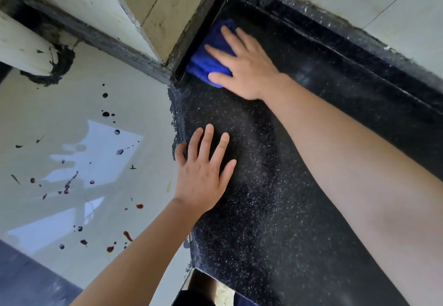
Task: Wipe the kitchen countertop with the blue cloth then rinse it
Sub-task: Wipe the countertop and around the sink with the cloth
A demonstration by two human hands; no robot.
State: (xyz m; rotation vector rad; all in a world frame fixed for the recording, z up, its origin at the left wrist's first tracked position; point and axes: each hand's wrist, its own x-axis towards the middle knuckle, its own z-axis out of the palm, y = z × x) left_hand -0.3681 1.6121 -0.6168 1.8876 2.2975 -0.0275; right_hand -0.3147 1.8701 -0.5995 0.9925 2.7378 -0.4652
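Right hand (244,65), fingers spread flat, presses folded blue microfibre cloth (211,53) onto black speckled granite countertop (275,197), at far left corner, touching the raised black granite backsplash edge (359,49). Left hand (203,171) lies flat, fingers splayed, on countertop near its left edge, holding nothing. White glossy floor (72,113) below left, spotted with dark and red stains (105,113).

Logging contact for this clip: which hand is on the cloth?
The right hand, pressing the cloth into the far corner; the left hand rests flat on bare countertop.
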